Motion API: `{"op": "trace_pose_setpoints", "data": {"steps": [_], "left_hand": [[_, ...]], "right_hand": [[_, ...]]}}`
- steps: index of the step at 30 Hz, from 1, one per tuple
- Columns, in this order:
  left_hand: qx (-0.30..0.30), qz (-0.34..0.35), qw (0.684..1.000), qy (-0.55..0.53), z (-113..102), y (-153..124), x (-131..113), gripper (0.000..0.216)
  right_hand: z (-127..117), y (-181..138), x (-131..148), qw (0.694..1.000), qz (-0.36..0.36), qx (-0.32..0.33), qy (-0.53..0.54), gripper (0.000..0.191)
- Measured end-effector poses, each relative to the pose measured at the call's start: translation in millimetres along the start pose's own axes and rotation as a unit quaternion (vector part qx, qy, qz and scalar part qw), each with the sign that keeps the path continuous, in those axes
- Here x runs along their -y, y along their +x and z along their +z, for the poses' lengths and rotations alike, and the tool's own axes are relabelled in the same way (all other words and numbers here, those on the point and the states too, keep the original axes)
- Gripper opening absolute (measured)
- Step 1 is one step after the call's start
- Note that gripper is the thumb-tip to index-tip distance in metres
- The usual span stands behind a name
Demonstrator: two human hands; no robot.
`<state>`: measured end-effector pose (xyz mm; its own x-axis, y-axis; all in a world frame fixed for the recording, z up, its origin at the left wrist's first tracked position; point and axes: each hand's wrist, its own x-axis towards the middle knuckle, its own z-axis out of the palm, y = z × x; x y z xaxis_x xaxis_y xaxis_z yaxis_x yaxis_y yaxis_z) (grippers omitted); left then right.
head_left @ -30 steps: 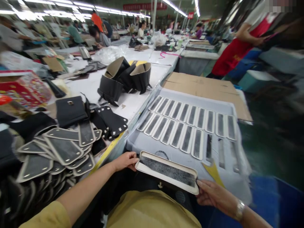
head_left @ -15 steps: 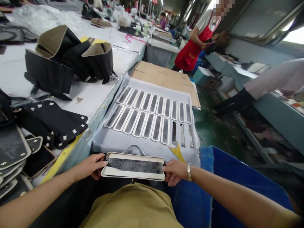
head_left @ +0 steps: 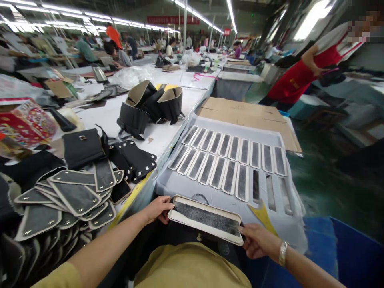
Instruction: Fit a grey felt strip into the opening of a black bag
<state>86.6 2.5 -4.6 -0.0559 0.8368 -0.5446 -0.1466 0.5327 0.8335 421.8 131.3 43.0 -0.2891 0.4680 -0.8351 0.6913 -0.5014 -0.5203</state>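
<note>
Both my hands hold a long bag panel (head_left: 207,218) in front of my waist, cream at the rim with a speckled dark strip along its middle. My left hand (head_left: 160,209) pinches its left end between thumb and fingers. At the opposite end, my right hand (head_left: 258,239) grips the short edge, its fingers curled beneath. Dark material with a small gold-coloured fitting (head_left: 199,237) hangs below the panel. Just beyond, two rows of similar cream-edged strips (head_left: 212,169) lie on a grey cloth-covered surface (head_left: 171,182). Narrow slots show at the right end of the nearer row.
Left, a white table (head_left: 99,116) carries stacked grey trimmed pieces (head_left: 75,192), black flaps (head_left: 136,158) and folded black bag bodies (head_left: 135,116). Flat cardboard (head_left: 240,114) lies behind the strips. A blue bin (head_left: 354,240) stands at right. A person in a red apron (head_left: 295,82) stands farther back.
The view has swung left and up, so the table and room show more. Both hands keep their hold on the panel, which now slants down toward the right.
</note>
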Motion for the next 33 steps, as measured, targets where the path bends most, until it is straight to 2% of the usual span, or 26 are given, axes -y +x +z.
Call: {"op": "trace_pose_setpoints", "data": {"steps": [4,7,10,12,13,15,17,20,23,26,33], "left_hand": [[-0.023,0.002,1.000,0.003,3,-5,6,0.045],[-0.031,0.038,0.999,-0.011,4,-8,19,0.048],[-0.123,0.135,0.983,0.019,2,-8,23,0.047],[-0.182,0.225,0.952,0.099,4,-6,11,0.048],[-0.183,0.269,0.933,0.154,8,-4,1,0.048],[-0.127,0.340,0.890,0.276,24,2,-23,0.043],[-0.034,0.373,0.847,0.378,51,11,-46,0.037],[0.065,0.381,0.799,0.461,97,28,-67,0.032],[0.109,0.398,0.780,0.471,130,44,-73,0.020],[0.132,0.412,0.767,0.474,140,52,-74,0.021],[0.165,0.422,0.744,0.492,137,56,-77,0.021]], "right_hand": [[7,-6,0,0.999,-0.023,-0.026,-0.011,0.040],[2,-13,1,0.994,-0.059,-0.035,-0.085,0.039],[-9,-18,2,0.965,-0.148,-0.090,-0.199,0.032],[-15,-19,5,0.932,-0.225,-0.153,-0.239,0.024],[-16,-19,7,0.910,-0.265,-0.182,-0.261,0.024],[-16,-18,14,0.857,-0.338,-0.210,-0.326,0.028],[-12,-17,22,0.815,-0.375,-0.205,-0.390,0.024],[-6,-18,32,0.788,-0.378,-0.192,-0.446,0.019],[-5,-19,38,0.763,-0.374,-0.194,-0.491,0.023],[-5,-17,37,0.746,-0.358,-0.204,-0.523,0.023],[0,-16,38,0.715,-0.334,-0.214,-0.575,0.021]]}}
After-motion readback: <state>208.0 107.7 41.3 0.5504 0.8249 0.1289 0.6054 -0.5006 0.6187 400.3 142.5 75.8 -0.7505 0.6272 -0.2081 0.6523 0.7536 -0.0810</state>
